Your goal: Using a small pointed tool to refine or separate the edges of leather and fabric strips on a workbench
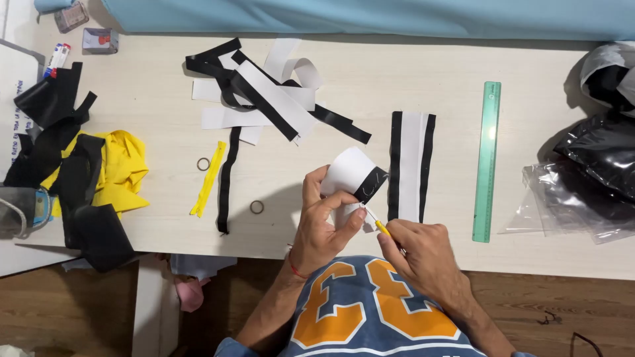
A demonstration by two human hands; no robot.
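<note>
Holding a folded strip of white and black fabric [354, 175] just above the near edge of the bench [370, 92], the left hand [322, 221] has its fingers closed around the strip, thumb pressed across the front of it. The right hand [423, 254] sits just beside it, its fingers pinched shut on a small yellow-handled tool [378, 225] whose thin tip touches the lower edge of the strip. Just to the right of the hands lies a flat white panel edged with black bands [411, 165], and farther right a green ruler [487, 158] lies lengthwise on the bench. A tangle of black and white strips [264, 99] lies toward the far side, with a yellow zipper [208, 178] and a long black strip [226, 178] beside it. Two small rings [256, 207] rest on the bench near the zipper. At the left edge are yellow cloth [122, 168] and black fabric pieces [53, 132]; at the right, clear plastic bags with dark contents [589, 185]. A roll of light blue fabric [370, 16] runs along the far edge
</note>
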